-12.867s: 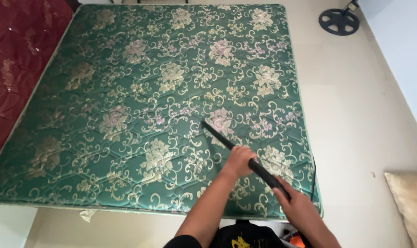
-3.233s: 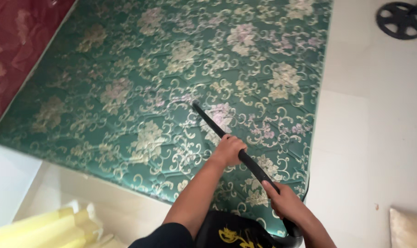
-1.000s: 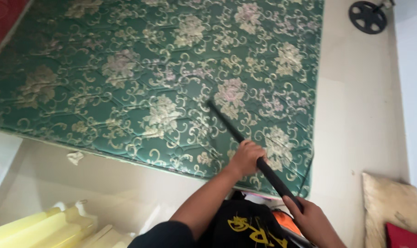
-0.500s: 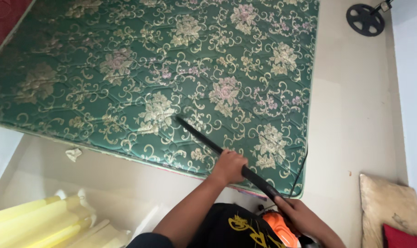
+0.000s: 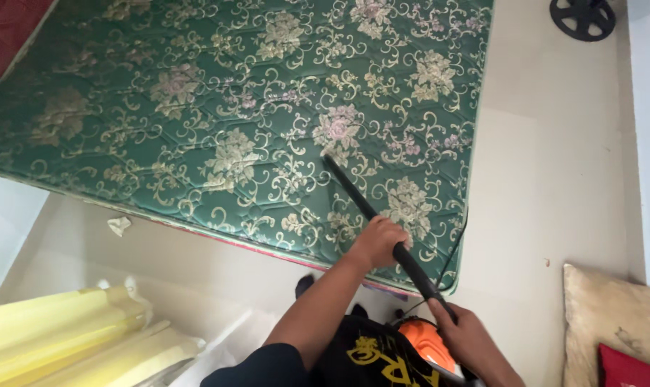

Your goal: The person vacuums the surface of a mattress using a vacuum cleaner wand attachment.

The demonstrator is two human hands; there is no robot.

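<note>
Both hands, left hand (image 5: 379, 241) and right hand (image 5: 465, 337), grip the black tube (image 5: 371, 213), its tip on the green mattress (image 5: 196, 93) near the mattress's right corner.

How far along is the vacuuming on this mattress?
Done: cannot tell, since no part of the green mattress looks cleaner than the rest. In hand: left hand and right hand grip the black wand, its tip on the near right area. Left: cannot tell; a paper scrap lies on the floor.
</note>
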